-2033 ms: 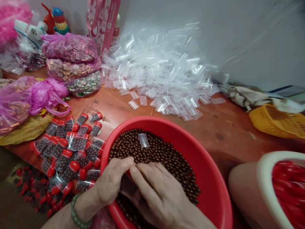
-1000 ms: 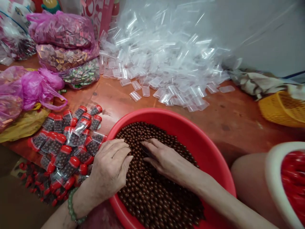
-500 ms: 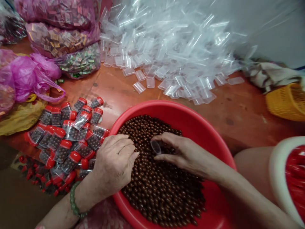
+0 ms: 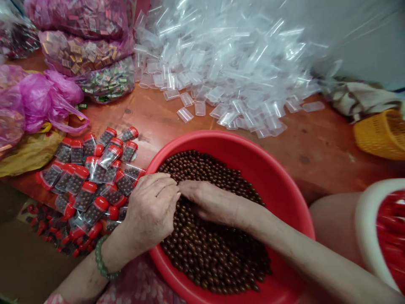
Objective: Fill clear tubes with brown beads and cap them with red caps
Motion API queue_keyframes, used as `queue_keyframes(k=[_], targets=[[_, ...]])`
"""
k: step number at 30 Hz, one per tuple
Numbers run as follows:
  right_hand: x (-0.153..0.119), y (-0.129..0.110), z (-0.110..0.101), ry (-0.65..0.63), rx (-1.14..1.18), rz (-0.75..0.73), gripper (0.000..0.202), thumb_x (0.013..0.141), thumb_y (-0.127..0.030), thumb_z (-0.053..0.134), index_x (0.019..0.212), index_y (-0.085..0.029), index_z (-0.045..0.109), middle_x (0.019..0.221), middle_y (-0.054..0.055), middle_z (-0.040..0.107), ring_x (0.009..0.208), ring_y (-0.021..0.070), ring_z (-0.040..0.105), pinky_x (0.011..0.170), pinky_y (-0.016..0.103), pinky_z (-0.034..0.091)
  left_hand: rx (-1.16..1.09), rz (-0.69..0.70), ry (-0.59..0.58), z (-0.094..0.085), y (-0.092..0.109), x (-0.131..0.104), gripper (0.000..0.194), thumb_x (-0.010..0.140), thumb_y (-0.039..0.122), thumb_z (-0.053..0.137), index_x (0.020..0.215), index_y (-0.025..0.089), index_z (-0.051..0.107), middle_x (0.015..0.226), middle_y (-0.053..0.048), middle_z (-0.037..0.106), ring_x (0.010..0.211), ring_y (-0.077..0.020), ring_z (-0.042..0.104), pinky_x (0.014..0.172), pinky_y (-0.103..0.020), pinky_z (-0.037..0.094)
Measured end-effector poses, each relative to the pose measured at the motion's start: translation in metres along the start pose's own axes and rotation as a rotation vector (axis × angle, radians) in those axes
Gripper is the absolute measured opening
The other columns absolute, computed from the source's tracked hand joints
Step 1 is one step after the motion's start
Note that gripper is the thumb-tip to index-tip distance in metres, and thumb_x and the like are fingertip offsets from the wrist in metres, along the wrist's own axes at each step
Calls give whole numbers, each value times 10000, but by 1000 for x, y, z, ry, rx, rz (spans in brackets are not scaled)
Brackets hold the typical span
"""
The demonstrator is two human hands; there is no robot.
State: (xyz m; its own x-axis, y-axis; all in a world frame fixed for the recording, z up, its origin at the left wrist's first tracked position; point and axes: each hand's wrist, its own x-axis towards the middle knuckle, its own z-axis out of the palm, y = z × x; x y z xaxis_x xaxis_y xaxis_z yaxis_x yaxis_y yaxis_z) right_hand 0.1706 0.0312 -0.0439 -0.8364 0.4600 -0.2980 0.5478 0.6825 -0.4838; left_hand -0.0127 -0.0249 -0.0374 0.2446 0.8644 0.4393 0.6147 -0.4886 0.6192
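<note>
My left hand [image 4: 154, 207], with a green bead bracelet [image 4: 103, 259] at its wrist, is at the left side of a red basin [image 4: 280, 185]. Its fingers are curled, and whatever they hold is hidden. Low over the dark brown balls [image 4: 218, 257] in the basin, my right hand [image 4: 218, 203] reaches across so that its fingertips meet the left hand's. The small clear plastic container seen in it earlier is now hidden behind its closed fingers. Left of the basin lie many clear containers [image 4: 85, 196] of brown balls with red caps.
A heap of empty clear containers [image 4: 234, 76] covers the back of the table [image 4: 316, 147]. Bags of small wrapped pieces [image 4: 85, 50] and a pink bag [image 4: 44, 99] are back left. A yellow basket [image 4: 371, 133] and a white bucket [image 4: 365, 223] of red pieces stand right.
My right hand has moved left and dipped toward the balls, bringing the clear container against my left hand and out of sight. The left hand has hardly moved.
</note>
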Motion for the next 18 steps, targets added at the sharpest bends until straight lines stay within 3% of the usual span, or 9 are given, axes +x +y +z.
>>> queue_keyframes(k=[6, 11, 15, 18], targets=[[-13, -7, -10, 159, 568, 68, 342, 743, -203, 744, 1064, -182, 628, 1067, 6, 706, 987, 156, 648, 899, 266, 487, -150, -50, -55, -13, 4, -3, 283, 907, 102, 447, 1159, 85, 573, 1169, -146, 662, 1151, -225, 580, 1022, -413, 473], [-27, -15, -24, 286, 737, 35, 374, 746, -358, 769, 1062, -202, 644, 1030, 3, 705, 955, 154, 642, 876, 267, 489, -403, -299, -365, -27, 19, 0, 564, 906, 211, 510, 1432, 108, 333, 1468, -170, 438, 1352, -249, 426, 1121, -414, 376], [-38, -25, -34, 385, 640, -85, 355, 776, -439, 725, 1033, -206, 648, 957, 22, 677, 878, 148, 622, 795, 261, 493, -728, -401, -496, -20, 28, 5, 501, 883, 190, 534, 1374, 166, 434, 1337, -102, 571, 1207, -220, 549, 1020, -347, 445], [-48, -32, -36, 455, 542, -105, 369, 779, -467, 711, 1040, -212, 654, 908, 28, 654, 844, 152, 604, 745, 257, 486, -829, -478, -515, -13, 33, 5, 265, 879, 207, 536, 1118, 127, 617, 1018, -64, 684, 919, -185, 628, 819, -291, 493]])
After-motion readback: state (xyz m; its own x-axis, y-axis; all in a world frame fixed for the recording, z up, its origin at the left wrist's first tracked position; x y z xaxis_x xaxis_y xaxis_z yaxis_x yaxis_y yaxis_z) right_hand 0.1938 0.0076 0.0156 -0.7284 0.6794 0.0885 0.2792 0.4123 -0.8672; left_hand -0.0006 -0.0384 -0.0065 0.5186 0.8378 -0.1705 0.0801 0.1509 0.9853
